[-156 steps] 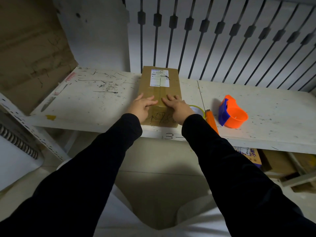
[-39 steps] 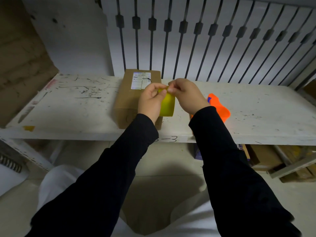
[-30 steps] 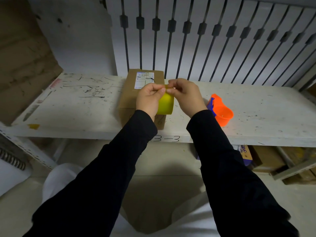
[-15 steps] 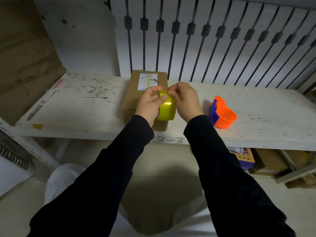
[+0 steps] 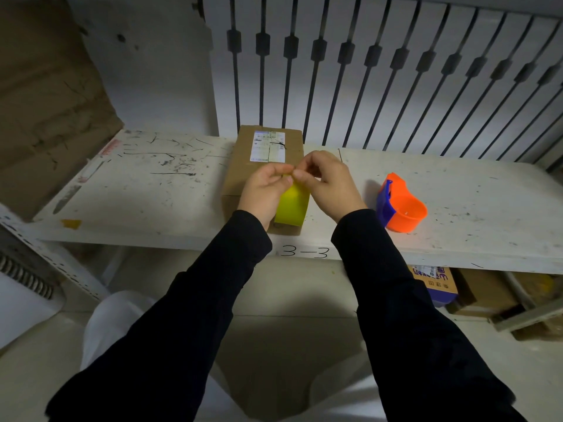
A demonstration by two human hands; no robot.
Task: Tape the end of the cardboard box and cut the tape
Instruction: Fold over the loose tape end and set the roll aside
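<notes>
On the scuffed white tabletop (image 5: 146, 190), marked with black pen strokes and the handwritten "3-3" on its front edge, lies a plain brown cardboard box (image 5: 243, 166), a long flat rectangle with a white printed label (image 5: 268, 146) at its far end. Its near end reaches almost to the tabletop's front edge. Above that near end, the left hand (image 5: 265, 193) cups a roll of glossy yellow tape (image 5: 292, 205), its smooth curved band facing the camera. The right hand (image 5: 330, 181) meets it at the top of the roll, thumb and fingertips of both hands pinched together there; whether a loose tape end is caught between them is too small to tell. Both arms wear matte black sleeves. Well to the right of the box, apart from it, sits an orange plastic tape dispenser (image 5: 405, 213), a rounded open ring with a blue cutter piece on its left side. Behind the tabletop rises a white panel crossed by thin dark bars (image 5: 374, 56).
</notes>
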